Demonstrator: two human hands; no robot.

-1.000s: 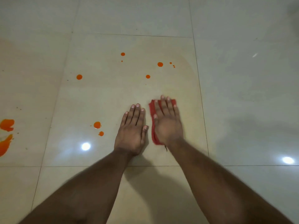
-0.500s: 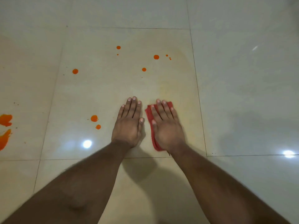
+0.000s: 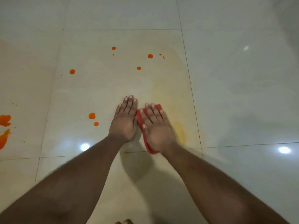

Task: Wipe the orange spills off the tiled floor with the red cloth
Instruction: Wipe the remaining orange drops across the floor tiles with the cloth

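Right hand (image 3: 156,126): flat, fingers straight, pressing red cloth (image 3: 140,118) onto floor (image 3: 242,94). Left hand (image 3: 125,120): flat beside it, holding nothing. Step: mid-wipe over faint yellow smear (image 3: 181,131). Next: likely push cloth to orange drops (image 3: 92,116).

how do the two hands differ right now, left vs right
The right hand lies flat on the red cloth, pressing it to the tiled floor; the left hand rests on bare tile with nothing under it. The left hand's fingers lie close together, while the right hand's are slightly spread. The left hand reaches a little further forward. Both are palm down with straight fingers, side by side on the same tile.
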